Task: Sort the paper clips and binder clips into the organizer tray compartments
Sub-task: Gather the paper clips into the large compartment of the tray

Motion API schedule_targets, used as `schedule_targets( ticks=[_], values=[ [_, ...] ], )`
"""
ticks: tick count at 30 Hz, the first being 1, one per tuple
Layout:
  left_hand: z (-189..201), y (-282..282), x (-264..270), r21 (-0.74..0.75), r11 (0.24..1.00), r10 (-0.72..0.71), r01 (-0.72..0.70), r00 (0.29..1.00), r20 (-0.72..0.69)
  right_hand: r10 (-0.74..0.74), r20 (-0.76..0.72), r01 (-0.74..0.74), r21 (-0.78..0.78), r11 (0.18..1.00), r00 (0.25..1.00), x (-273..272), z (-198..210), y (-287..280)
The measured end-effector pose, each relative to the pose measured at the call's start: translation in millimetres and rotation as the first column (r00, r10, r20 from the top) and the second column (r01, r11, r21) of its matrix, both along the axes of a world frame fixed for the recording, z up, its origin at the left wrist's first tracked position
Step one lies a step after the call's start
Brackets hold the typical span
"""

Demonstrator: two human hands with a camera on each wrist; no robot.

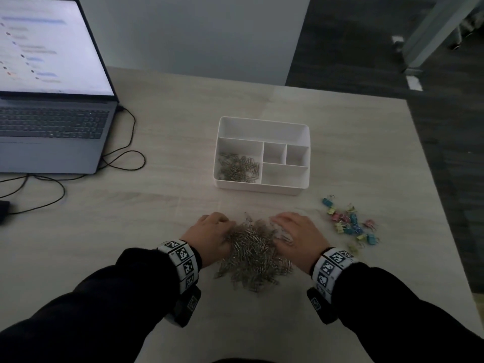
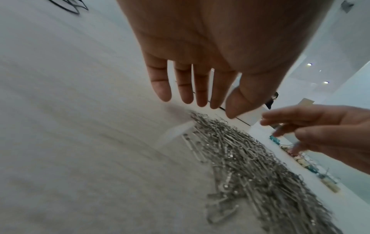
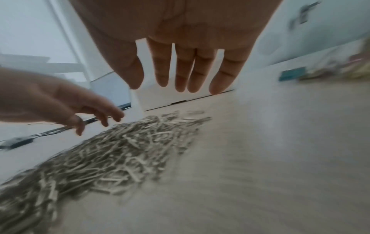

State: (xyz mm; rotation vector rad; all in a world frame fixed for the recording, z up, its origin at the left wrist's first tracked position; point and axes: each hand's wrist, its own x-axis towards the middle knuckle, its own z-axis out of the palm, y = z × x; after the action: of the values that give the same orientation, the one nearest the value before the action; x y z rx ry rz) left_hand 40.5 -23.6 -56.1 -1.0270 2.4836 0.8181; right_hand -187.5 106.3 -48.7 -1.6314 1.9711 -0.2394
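Note:
A large heap of silver paper clips (image 1: 252, 254) lies on the table near me, also in the left wrist view (image 2: 258, 166) and the right wrist view (image 3: 112, 150). My left hand (image 1: 212, 231) flanks its left side with straight fingers (image 2: 184, 85) just above the table. My right hand (image 1: 296, 231) flanks its right side, fingers (image 3: 180, 69) spread and straight. Neither hand holds anything. The white organizer tray (image 1: 262, 189) stands beyond, with paper clips (image 1: 237, 167) in its left compartment. Pastel binder clips (image 1: 349, 222) lie scattered to the right.
An open laptop (image 1: 49, 106) sits at the far left with black cables (image 1: 123, 158) trailing across the table. The table's right edge (image 1: 440, 205) runs close behind the binder clips. Bare tabletop lies between the heap and the tray.

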Motion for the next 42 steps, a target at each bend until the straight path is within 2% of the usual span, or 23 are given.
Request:
schedule_targets(
  ticks=[2,4,6,10,21,29,32,38,42],
  values=[
    [3.4,0.6,10.3,-0.030,0.999,0.042,-0.042,0.999,0.019,-0.076,-0.059,0.083,0.132,0.988,0.995,-11.5,2.0,11.0],
    [7.2,4.3,15.6,-0.033,0.999,0.040,-0.037,0.995,0.086,-0.068,-0.116,0.097,0.268,0.959,0.991,-16.2,-1.4,18.0],
    [9.6,9.8,12.8,-0.046,0.999,0.011,-0.005,0.990,0.138,-0.070,-0.114,0.103,0.312,0.945,0.991,-13.6,-4.6,21.9],
    [7.1,21.0,-4.1,-0.090,0.995,-0.039,0.052,0.990,0.135,-0.076,-0.065,0.092,0.295,0.951,0.995,-0.8,-9.2,20.9],
    [2.2,28.9,-31.2,-0.024,0.998,-0.055,0.056,0.998,0.043,0.027,0.042,-0.035,0.200,0.979,0.999,29.7,-13.1,5.2],
    [2.4,16.0,-31.5,0.073,0.997,0.004,0.000,0.999,-0.053,-0.007,0.103,-0.008,0.147,0.989,0.995,24.7,-9.0,0.0],
    [3.6,10.7,-31.0,0.086,0.996,0.020,-0.012,0.996,-0.091,-0.064,0.135,0.046,0.127,0.991,0.989,23.6,-5.0,-1.8],
    [9.6,0.3,-24.5,0.159,0.979,0.161,-0.131,0.967,-0.195,-0.232,0.238,0.203,0.140,0.969,0.943,22.4,-1.0,-8.1],
    [13.8,-10.7,-18.1,0.323,0.905,0.361,-0.278,0.902,-0.236,-0.281,0.327,0.243,0.154,0.958,0.902,22.1,4.2,-19.5]
  ],
)
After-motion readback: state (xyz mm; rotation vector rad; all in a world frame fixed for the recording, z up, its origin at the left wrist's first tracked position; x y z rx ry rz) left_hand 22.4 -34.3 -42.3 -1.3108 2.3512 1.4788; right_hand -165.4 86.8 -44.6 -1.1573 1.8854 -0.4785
